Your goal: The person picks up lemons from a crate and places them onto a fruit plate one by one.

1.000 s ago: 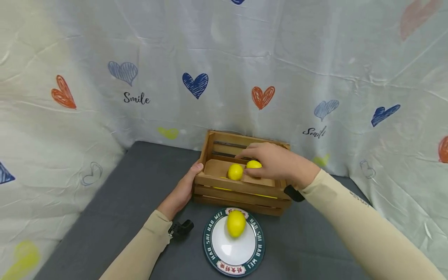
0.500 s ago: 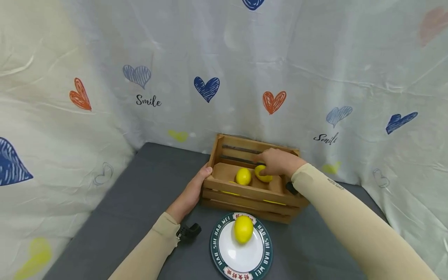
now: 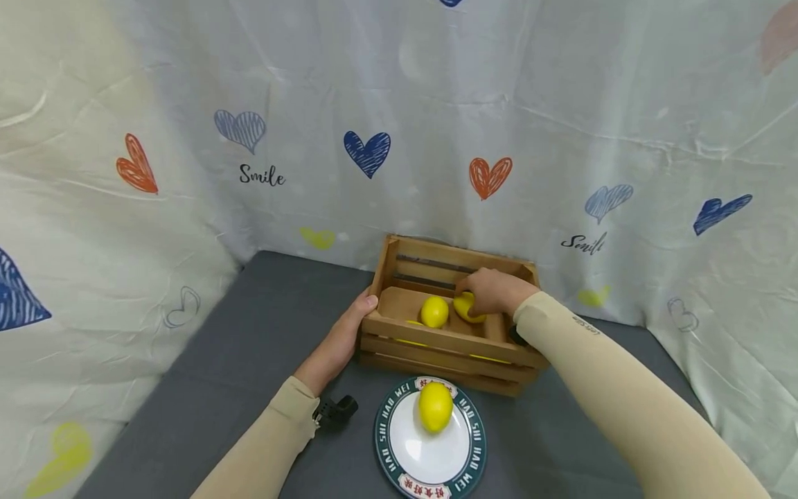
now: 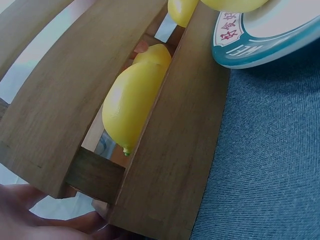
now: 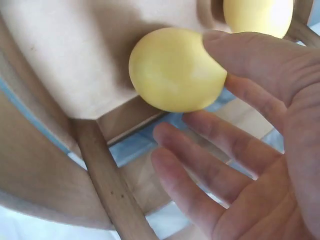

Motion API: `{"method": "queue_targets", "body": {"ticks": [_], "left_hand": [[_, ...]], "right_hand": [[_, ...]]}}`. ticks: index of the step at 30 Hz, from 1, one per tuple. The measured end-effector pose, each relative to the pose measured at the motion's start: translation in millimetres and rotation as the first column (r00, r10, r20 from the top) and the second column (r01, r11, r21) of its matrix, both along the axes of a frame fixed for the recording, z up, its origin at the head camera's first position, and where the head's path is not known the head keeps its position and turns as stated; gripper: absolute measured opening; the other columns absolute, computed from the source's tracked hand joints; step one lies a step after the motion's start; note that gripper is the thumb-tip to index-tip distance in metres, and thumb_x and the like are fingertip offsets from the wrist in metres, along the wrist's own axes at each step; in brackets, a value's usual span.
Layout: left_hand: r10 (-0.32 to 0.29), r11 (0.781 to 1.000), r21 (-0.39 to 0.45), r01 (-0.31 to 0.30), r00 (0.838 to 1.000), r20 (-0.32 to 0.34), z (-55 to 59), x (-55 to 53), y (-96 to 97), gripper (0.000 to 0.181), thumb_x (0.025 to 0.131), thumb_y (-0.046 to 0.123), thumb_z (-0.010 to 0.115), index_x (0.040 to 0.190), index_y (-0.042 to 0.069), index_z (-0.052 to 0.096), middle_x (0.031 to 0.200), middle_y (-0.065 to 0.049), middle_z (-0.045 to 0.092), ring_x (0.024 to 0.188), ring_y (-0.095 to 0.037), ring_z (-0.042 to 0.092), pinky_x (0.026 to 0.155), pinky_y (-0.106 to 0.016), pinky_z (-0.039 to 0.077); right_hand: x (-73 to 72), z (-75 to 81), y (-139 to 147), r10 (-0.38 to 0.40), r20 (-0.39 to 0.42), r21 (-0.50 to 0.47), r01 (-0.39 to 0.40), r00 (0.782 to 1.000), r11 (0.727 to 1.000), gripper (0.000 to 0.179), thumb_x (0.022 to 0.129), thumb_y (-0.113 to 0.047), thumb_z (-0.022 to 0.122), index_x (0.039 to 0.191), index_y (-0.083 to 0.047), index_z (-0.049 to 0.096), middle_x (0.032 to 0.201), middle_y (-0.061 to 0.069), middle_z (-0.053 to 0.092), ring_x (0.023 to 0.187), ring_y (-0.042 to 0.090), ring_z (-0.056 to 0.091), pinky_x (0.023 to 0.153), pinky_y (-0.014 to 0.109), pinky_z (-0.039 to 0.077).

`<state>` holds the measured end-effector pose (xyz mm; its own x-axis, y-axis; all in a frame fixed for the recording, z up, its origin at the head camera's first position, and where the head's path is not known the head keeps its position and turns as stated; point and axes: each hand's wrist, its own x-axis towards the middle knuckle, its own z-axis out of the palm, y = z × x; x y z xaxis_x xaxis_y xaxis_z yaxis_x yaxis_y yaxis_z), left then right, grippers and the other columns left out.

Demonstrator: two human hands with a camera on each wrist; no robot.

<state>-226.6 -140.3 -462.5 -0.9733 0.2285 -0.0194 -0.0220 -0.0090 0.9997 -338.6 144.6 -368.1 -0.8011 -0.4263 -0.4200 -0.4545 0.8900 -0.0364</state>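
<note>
A slatted wooden crate [image 3: 449, 341] stands on the dark cloth, several lemons inside. My left hand [image 3: 337, 343] grips its left end, thumb over the top edge; in the left wrist view, fingers [image 4: 35, 220] show at the crate's end. Inside the crate's right half, my right hand [image 3: 495, 291] pinches a lemon [image 5: 172, 70], thumb on one side and fingertips at the other. Another lemon [image 3: 434, 312] lies just left of it on the brown board [image 3: 395, 303]. Through the front slats a lower lemon [image 4: 132, 100] shows.
In front of the crate sits a white plate [image 3: 427, 457] with a green lettered rim, bearing one lemon [image 3: 435, 407]. A pale curtain [image 3: 424, 104] printed with hearts hangs close behind the crate. Dark cloth [image 3: 274, 312] covers the table.
My right hand has reached lower into the crate, and its fingers have drawn in around the right lemon. The left hand keeps its grip. The head view has shifted slightly.
</note>
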Motion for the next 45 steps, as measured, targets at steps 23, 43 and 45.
{"method": "queue_targets", "body": {"ticks": [23,43,45], "left_hand": [[-0.023,1.0,-0.014,0.023,1.0,0.008,-0.8,-3.2,-4.1,0.086,0.106,0.062,0.038,0.176,0.024,0.006,0.183,-0.007,0.009,0.168,-0.032,0.012,0.135,-0.065,0.006],[-0.002,1.0,-0.011,0.002,1.0,0.021,0.4,-0.7,-1.8,0.086,0.105,0.061,0.038,0.176,0.023,0.008,0.182,-0.008,0.01,0.167,-0.034,0.013,0.135,-0.064,0.007],[0.001,1.0,-0.005,-0.001,1.0,0.022,0.2,-0.6,-1.8,0.086,0.105,0.06,0.038,0.176,0.022,0.008,0.182,-0.009,0.011,0.167,-0.034,0.014,0.135,-0.063,0.008]], "right_hand": [[-0.1,-1.1,-8,-0.018,0.084,-0.017,0.02,0.996,1.0,0.055,0.094,-0.008,0.079,0.144,-0.027,0.068,0.147,0.009,0.067,0.113,0.028,0.061,0.104,0.049,0.056],[-0.8,-6.0,-13,-0.017,0.149,0.013,0.016,0.989,1.0,0.063,0.093,-0.009,0.08,0.152,-0.027,0.064,0.156,0.008,0.061,0.127,0.029,0.059,0.117,0.055,0.049],[-1.3,-5.9,-13,-0.006,0.149,0.01,0.005,0.989,1.0,0.061,0.094,-0.009,0.079,0.151,-0.027,0.065,0.157,0.008,0.06,0.129,0.029,0.058,0.117,0.055,0.049]]}}
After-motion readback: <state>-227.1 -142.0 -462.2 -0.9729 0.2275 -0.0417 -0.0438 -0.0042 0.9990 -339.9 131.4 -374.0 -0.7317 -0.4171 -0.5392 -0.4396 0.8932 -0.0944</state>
